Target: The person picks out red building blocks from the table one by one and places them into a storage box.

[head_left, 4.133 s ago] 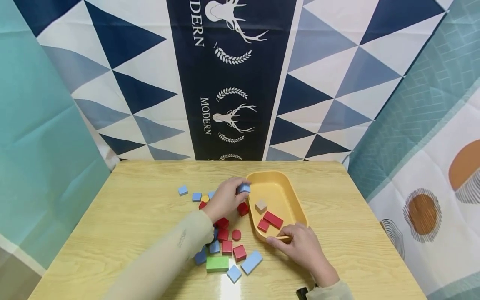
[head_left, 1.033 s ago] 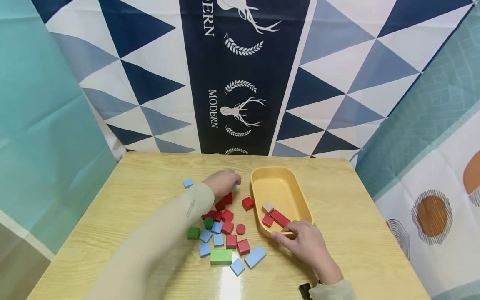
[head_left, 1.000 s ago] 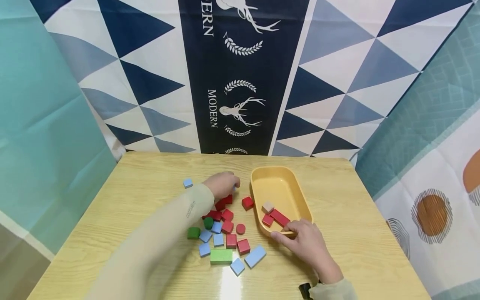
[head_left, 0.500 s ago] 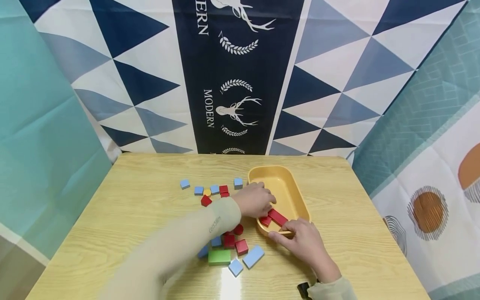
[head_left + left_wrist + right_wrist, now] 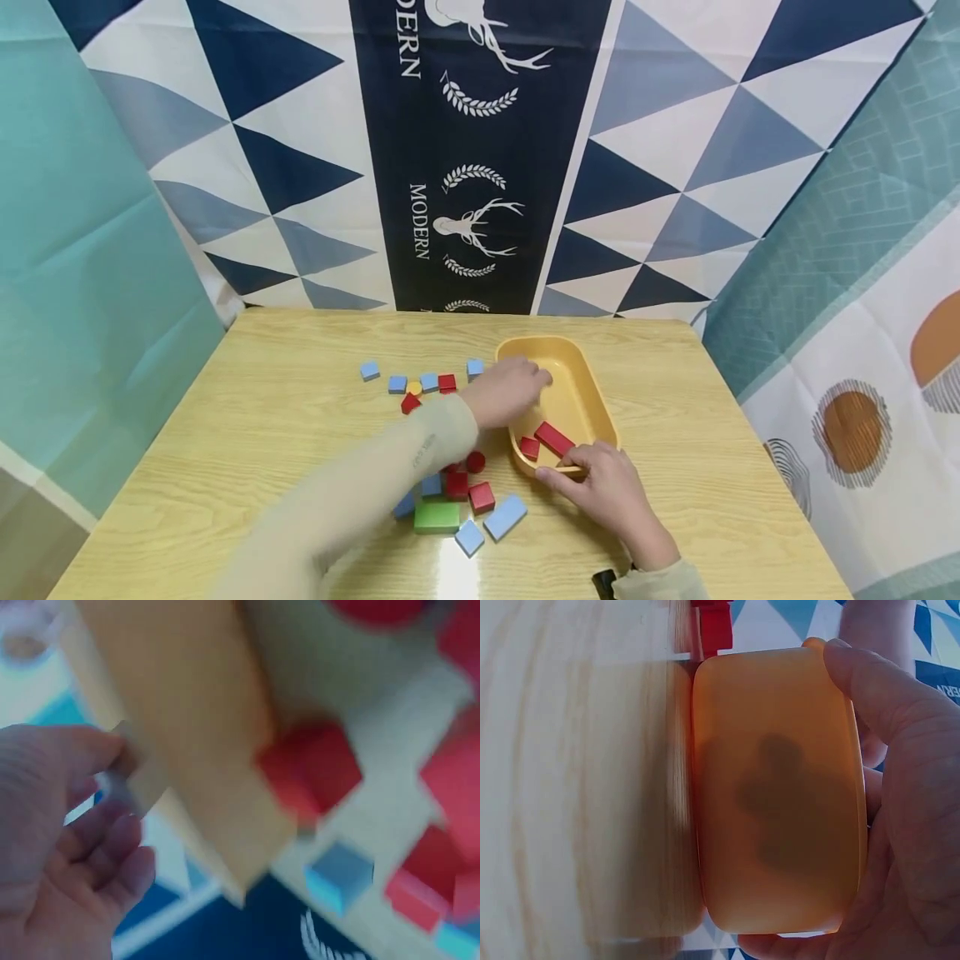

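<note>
At left, a blue cube lay on the table; next, the left hand pinched a pale block between thumb and fingertips, at the left part of the yellow tray; it looked wooden, so probably light, stiff and hardly fragile, best held by opposite flat faces; rightmost, the right hand gripped the tray's near rim, fingers curled there; the tray seemed light, smooth plastic, likely to slide unheld.

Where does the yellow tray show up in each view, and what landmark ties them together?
Head: yellow tray, just right of centre, below mid-height.
Left wrist: tray's blurred wall slants from upper left to lower centre.
Right wrist: tray just right of centre, spanning most of the height.
Shared landmark: patterned wall hanging.
</note>
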A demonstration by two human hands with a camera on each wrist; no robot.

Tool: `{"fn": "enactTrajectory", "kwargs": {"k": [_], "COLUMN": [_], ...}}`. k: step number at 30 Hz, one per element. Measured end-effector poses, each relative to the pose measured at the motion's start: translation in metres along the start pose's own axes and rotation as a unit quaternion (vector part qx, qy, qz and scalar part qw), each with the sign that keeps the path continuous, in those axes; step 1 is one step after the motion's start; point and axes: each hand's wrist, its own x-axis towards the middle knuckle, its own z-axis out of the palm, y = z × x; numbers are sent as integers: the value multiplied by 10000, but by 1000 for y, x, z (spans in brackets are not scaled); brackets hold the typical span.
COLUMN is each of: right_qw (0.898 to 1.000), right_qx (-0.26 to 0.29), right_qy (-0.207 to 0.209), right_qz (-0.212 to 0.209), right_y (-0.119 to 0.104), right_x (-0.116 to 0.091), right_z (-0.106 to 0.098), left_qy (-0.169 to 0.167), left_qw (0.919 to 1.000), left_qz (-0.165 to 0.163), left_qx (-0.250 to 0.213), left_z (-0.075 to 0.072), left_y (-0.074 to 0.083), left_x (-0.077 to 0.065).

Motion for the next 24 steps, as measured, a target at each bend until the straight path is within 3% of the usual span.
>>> {"fn": "enactTrajectory", "kwargs": {"k": [4, 6, 9, 13, 17, 24], "right_qw": [9999, 9998, 9997, 9996, 9996, 9994], "right_qx": [-24, -36, -9, 13, 8, -55], "right_qy": [-42, -85, -166, -196, -132, -140], "right_qz": [88, 151, 188, 198, 259, 306], "right_y": [-1, -1, -1, -2, -2, 0], "right_x": [2, 2, 1, -1, -3, -2], "right_z": [-1, 0, 1, 2, 2, 1], "left_qy": [527, 425, -159, -804, -1062, -993], "left_qw": [9948, 9914, 9852, 9767, 9759, 9912], "left_qz": [-831, -1213, -1623, -1640, -1288, -746], "left_qx": [-253, -258, -530, -1129, -1407, -453], "left_z": [-16, -10, 9, 30, 34, 40], "left_y": [-42, -63, -84, -92, -89, -74], "left_x": [-18, -30, -44, -49, -46, -46]}}
